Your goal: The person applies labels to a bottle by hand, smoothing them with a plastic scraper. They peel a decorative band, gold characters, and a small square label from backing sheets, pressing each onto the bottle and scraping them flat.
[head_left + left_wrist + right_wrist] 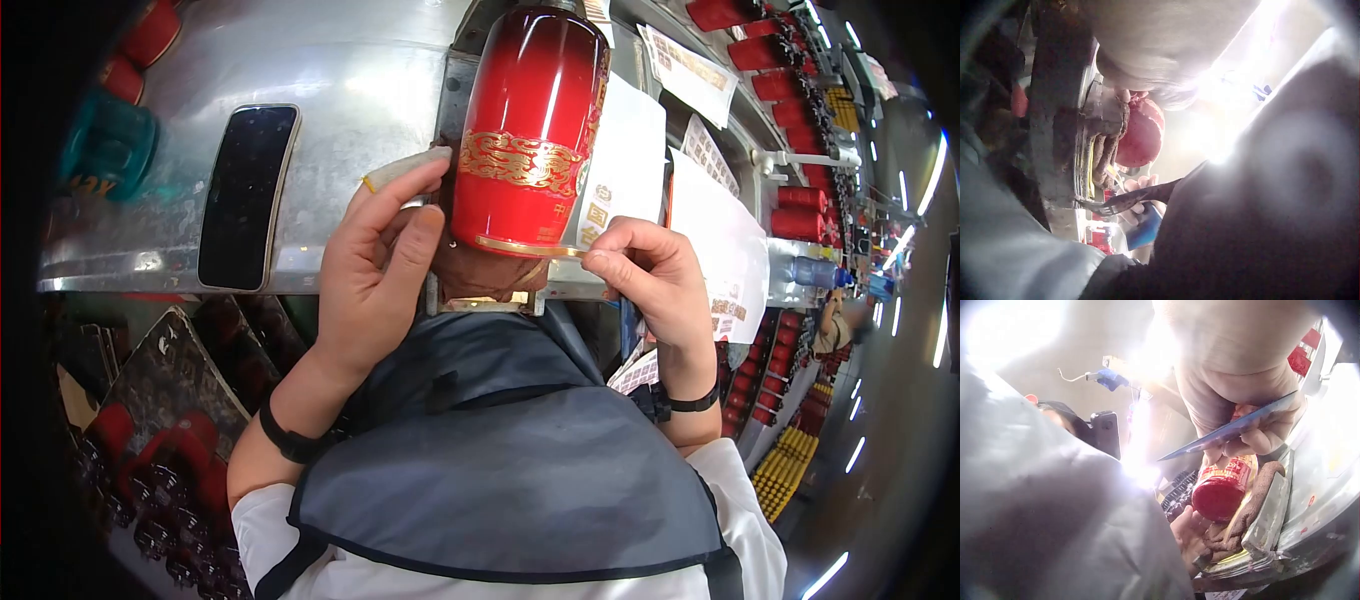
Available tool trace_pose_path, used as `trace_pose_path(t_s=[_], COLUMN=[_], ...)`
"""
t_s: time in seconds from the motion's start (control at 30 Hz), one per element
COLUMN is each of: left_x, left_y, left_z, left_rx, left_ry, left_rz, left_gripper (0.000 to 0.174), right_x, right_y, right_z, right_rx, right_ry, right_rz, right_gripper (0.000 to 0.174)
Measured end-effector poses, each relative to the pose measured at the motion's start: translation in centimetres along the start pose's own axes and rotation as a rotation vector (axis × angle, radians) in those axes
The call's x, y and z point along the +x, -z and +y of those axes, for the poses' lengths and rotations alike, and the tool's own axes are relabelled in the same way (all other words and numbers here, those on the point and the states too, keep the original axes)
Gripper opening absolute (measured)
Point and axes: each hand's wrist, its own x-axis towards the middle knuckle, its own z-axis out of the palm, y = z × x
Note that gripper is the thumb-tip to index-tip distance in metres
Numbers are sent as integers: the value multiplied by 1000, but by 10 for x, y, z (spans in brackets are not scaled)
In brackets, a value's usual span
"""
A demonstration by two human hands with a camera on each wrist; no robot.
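Note:
A glossy red bottle (525, 100) with a gold patterned band lies on its side on a brown cloth (485, 272) in a small metal cradle, its base toward the person. My right hand (655, 285) pinches the end of a thin gold strip (565, 252) that runs along the bottle's base edge. Tucked under the curled fingers of that hand is a flat, pointed blue blade (1225, 431). My left hand (375, 265) stands at the bottle's left side with fingers loosely bent, and a pale cloth sleeve (408, 168) covers one finger. The bottle's round red base (1219, 499) faces the right wrist camera.
A black phone (248, 197) lies on the metal table (350, 60) to the left, beside a teal container (110, 145). White label sheets (715, 235) are spread on the right. Several red bottles (185, 450) stand low at the left, and more line the far right.

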Motion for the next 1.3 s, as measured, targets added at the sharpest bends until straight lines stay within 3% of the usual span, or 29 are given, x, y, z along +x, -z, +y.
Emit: trace_pose_path(t_s=[0.1,0.17,0.2,0.27,0.33,0.37,0.6,0.93,1.13,1.23,1.3], left_x=[1,1,-1,-6,-20,-18,-13,-21,-20,-22,-24], left_y=[-1,2,3,4,-8,-13,-10,-3,7,8,11], left_z=[7,20,18,11,14,11,15,11,15,21,22], left_rx=[155,734,735,990,1025,1141,1287,1161,1286,1142,1136], left_ry=[-61,-424,-427,-1137,-1037,-1136,-1080,-935,-941,-691,-751], left_rz=[24,45,43,-160,-254,-293,-266,-204,-237,-172,-185], left_gripper=[38,35,35,30,26,31,30,30,28,30,30], right_x=[0,-1,0,0,0,0,0,0,-2,-3,-4], right_y=[0,1,1,1,0,0,-1,-1,1,2,3], right_z=[0,0,0,0,0,-1,-1,-2,-1,0,0], right_rx=[-10,4,6,7,7,7,-26,-51,-40,-36,-34], right_ry=[-3,-6,-3,-3,0,2,5,7,8,1,-5], right_rz=[12,4,6,4,3,0,-9,-18,5,14,19], right_gripper=[10,10,10,11,11,11,11,11,10,10,10])
